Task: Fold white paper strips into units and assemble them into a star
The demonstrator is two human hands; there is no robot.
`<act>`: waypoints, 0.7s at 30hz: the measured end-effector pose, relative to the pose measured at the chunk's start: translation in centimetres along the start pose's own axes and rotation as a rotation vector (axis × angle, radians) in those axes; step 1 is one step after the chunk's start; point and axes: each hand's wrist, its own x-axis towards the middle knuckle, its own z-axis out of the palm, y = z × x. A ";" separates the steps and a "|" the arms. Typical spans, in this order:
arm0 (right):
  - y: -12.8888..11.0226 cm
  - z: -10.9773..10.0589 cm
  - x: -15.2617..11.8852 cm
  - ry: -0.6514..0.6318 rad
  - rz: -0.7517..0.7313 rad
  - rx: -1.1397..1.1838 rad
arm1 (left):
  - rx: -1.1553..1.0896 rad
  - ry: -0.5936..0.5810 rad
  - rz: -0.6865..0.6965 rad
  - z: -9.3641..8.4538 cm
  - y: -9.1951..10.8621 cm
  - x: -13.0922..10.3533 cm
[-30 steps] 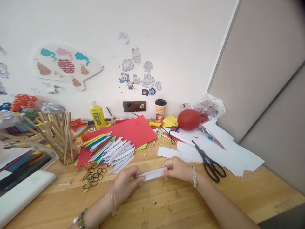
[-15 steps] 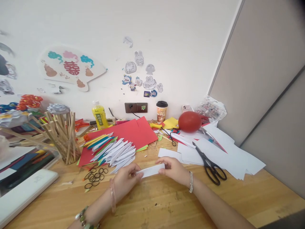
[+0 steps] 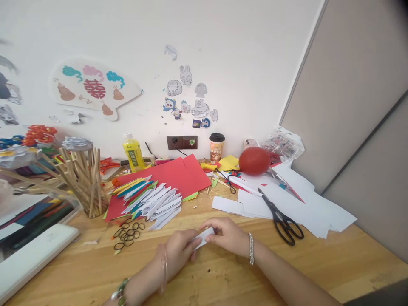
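A narrow strip of white paper (image 3: 204,238) is held between my hands, just above the wooden table. My left hand (image 3: 180,248) is closed on its near left end, and much of the strip is hidden behind those fingers. My right hand (image 3: 225,233) pinches the upper right end between thumb and fingers. Beyond my left hand lies a pile of folded white paper strips (image 3: 164,204), with coloured ones at its back left. Flat white paper pieces (image 3: 227,205) rest on the table past my right hand.
Black scissors (image 3: 282,221) lie to the right on white sheets. Several black rubber bands (image 3: 127,234) sit at left, near a white case (image 3: 35,259) and a container of wooden sticks (image 3: 91,187). Behind are red paper (image 3: 191,178), a yellow bottle (image 3: 134,153), a cup (image 3: 216,148) and a red balloon (image 3: 254,161).
My hands have come closer together, the left shifting right and slightly nearer me. The paper strip has tilted more steeply, and less of it shows between my fingers.
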 end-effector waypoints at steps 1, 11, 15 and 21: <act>0.0 0.0 0.0 0.006 0.003 0.001 | 0.003 0.007 0.005 0.0 -0.1 0.1; 0.0 0.3 0.0 0.032 0.015 0.069 | 0.026 0.038 0.021 0.6 -1.1 0.4; 0.3 0.4 0.1 0.042 0.027 0.083 | 0.035 0.035 0.002 0.4 -0.5 0.3; 0.8 0.5 0.1 0.057 0.067 0.194 | -0.038 0.044 -0.023 0.4 -0.4 0.4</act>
